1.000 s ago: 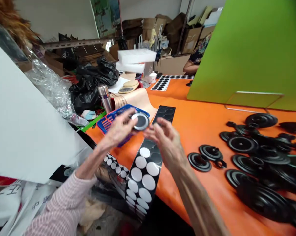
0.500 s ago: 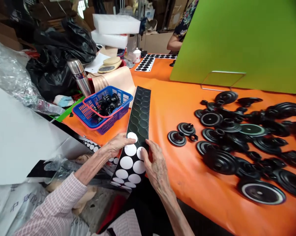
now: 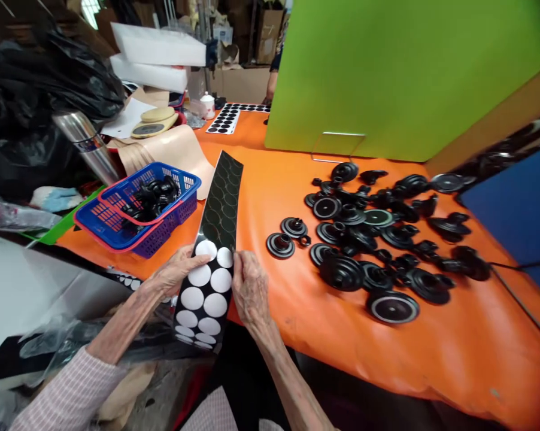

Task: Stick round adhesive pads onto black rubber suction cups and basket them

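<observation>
A long black sheet of round stickers [image 3: 223, 197] runs from my lap up over the orange table edge. Its far part carries black discs; white circles [image 3: 199, 275] show on the near part. My left hand [image 3: 180, 270] grips the left edge, thumb on top beside a white circle, other fingers underneath. At the right edge, my right hand [image 3: 251, 287] has thumb and fingers pinched together next to the uppermost right white circle. A dark edge shows at its fingertips, seemingly a black round sticker mostly hidden by the fingers.
A blue basket [image 3: 137, 206] of black parts stands left of the sheet. Several black suction-cup-like parts [image 3: 360, 239] lie spread on the orange table [image 3: 306, 335] at right. A green board [image 3: 360, 72] rises behind them. A steel flask [image 3: 88, 146] leans at left.
One more white circle shows in the right column, where a black disc was. My right hand has closed at the sheet's edge. The whole view has swung right.
</observation>
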The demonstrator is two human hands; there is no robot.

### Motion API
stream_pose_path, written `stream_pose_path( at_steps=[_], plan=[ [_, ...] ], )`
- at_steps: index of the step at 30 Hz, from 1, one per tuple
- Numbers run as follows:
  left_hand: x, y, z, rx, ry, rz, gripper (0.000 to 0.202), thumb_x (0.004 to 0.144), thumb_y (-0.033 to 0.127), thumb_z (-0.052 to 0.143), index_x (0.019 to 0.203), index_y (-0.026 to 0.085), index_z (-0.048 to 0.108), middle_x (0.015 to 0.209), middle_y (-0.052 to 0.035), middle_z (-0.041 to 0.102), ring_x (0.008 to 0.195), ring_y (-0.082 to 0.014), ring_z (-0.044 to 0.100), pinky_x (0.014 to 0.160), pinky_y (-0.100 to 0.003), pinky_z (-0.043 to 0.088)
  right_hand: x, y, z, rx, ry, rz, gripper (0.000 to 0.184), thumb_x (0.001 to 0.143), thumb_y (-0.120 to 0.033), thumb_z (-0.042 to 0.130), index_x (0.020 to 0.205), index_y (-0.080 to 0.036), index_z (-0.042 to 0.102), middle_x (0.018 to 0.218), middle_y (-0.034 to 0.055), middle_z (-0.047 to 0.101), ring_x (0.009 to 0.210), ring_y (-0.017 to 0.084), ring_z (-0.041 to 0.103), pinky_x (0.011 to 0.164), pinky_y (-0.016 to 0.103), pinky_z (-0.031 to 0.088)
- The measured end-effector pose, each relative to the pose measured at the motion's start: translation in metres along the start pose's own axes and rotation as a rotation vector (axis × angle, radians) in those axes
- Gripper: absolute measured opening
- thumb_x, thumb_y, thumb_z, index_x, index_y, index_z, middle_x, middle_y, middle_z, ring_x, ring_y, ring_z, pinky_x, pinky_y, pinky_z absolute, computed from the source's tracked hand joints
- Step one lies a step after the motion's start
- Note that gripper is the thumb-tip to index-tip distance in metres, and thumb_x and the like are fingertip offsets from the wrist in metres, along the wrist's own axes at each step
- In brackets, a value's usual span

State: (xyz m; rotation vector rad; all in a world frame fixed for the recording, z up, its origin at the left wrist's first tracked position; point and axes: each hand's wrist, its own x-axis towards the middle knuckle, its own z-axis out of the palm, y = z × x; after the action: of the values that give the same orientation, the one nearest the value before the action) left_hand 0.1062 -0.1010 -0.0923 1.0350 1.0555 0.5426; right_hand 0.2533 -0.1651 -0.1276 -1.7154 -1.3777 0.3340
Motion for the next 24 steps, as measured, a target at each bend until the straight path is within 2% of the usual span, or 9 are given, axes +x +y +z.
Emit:
stream_pose_path(
  at_steps=[2, 5, 6, 7, 11, 12, 16, 20, 24],
  plan=[
    [-0.001, 0.004, -0.002, 0.183, 0.075, 0.021, 0.044, 0.068, 0.045, 0.073, 0.095, 0.014, 0.059, 0.088, -0.0067, 0.066, 0.082, -0.0223, 0.062, 0.076, -0.035, 0.048, 0.001, 0.005, -0.010, 0.019, 0.062, 0.062, 0.032, 0.098, -0.029, 0.031, 0.078, -0.021, 0.055, 0.073, 0.0044, 0.061, 0.067, 0.018, 0.058, 0.062, 0.030, 0.045],
    [-0.007, 0.009, 0.005, 0.567, 0.456, 0.213, 0.045, 0.068, 0.052, 0.070, 0.094, 0.016, 0.058, 0.094, -0.0082, 0.062, 0.093, -0.0263, 0.057, 0.082, -0.039, 0.045, -0.008, 0.008, -0.025, 0.077, 0.100, 0.024, 0.030, 0.098, -0.028, 0.033, 0.080, -0.021, 0.056, 0.073, 0.0033, 0.060, 0.068, 0.017, 0.061, 0.063, 0.028, 0.047],
    [-0.010, 0.010, 0.012, 0.633, 0.551, 0.275, 0.044, 0.068, 0.053, 0.069, 0.092, 0.017, 0.058, 0.094, -0.0079, 0.061, 0.094, -0.0260, 0.056, 0.083, -0.038, 0.044, -0.014, 0.008, -0.029, 0.084, 0.098, 0.003, 0.030, 0.098, -0.026, 0.032, 0.081, -0.021, 0.057, 0.075, 0.0038, 0.060, 0.069, 0.016, 0.062, 0.063, 0.028, 0.048],
    [-0.014, 0.009, 0.020, 0.636, 0.558, 0.303, 0.043, 0.069, 0.053, 0.068, 0.091, 0.018, 0.057, 0.093, -0.0072, 0.061, 0.092, -0.0248, 0.056, 0.083, -0.037, 0.044, -0.022, 0.006, -0.032, 0.086, 0.090, -0.016, 0.030, 0.098, -0.025, 0.032, 0.083, -0.021, 0.058, 0.078, 0.0048, 0.061, 0.070, 0.016, 0.063, 0.064, 0.028, 0.050],
    [-0.031, 0.004, 0.057, 0.276, 0.085, 0.142, 0.035, 0.073, 0.049, 0.067, 0.088, 0.020, 0.053, 0.074, 0.0006, 0.058, 0.073, -0.0151, 0.054, 0.070, -0.027, 0.043, -0.049, -0.001, -0.041, 0.199, 0.014, -0.040, 0.025, 0.095, -0.024, 0.040, 0.100, -0.022, 0.064, 0.103, 0.0099, 0.065, 0.091, 0.019, 0.066, 0.079, 0.032, 0.055],
    [-0.033, 0.003, 0.066, 0.200, 0.023, 0.106, 0.035, 0.073, 0.046, 0.068, 0.088, 0.020, 0.053, 0.071, 0.0020, 0.058, 0.072, -0.0135, 0.054, 0.068, -0.024, 0.042, -0.053, -0.001, -0.045, 0.258, 0.007, -0.013, 0.022, 0.093, -0.025, 0.045, 0.106, -0.022, 0.063, 0.108, 0.0101, 0.065, 0.097, 0.020, 0.066, 0.083, 0.033, 0.055],
    [-0.031, 0.005, 0.093, 0.095, -0.047, 0.096, 0.032, 0.072, 0.042, 0.071, 0.087, 0.018, 0.056, 0.077, 0.0004, 0.062, 0.078, -0.0126, 0.056, 0.073, -0.022, 0.043, -0.055, 0.003, -0.064, 0.554, 0.052, 0.252, 0.028, 0.085, -0.036, 0.060, 0.110, -0.022, 0.059, 0.102, 0.0074, 0.067, 0.090, 0.019, 0.067, 0.078, 0.032, 0.058],
    [-0.018, 0.009, 0.121, 0.108, -0.140, 0.147, 0.029, 0.070, 0.039, 0.071, 0.084, 0.018, 0.057, 0.076, 0.0000, 0.062, 0.071, -0.0125, 0.056, 0.070, -0.024, 0.045, -0.049, 0.013, -0.082, 0.880, 0.129, 0.428, 0.029, 0.086, -0.042, 0.058, 0.105, -0.020, 0.056, 0.098, 0.0065, 0.068, 0.085, 0.017, 0.068, 0.080, 0.033, 0.056],
    [-0.013, 0.010, 0.147, 0.358, -0.170, 0.278, 0.019, 0.076, 0.036, 0.062, 0.084, 0.020, 0.056, 0.072, -0.0003, 0.061, 0.066, -0.0149, 0.058, 0.067, -0.027, 0.046, -0.046, 0.025, -0.094, 0.798, 0.284, 0.509, 0.026, 0.083, -0.045, 0.060, 0.091, -0.020, 0.055, 0.085, 0.0027, 0.065, 0.076, 0.016, 0.065, 0.073, 0.030, 0.055]
  ],
)
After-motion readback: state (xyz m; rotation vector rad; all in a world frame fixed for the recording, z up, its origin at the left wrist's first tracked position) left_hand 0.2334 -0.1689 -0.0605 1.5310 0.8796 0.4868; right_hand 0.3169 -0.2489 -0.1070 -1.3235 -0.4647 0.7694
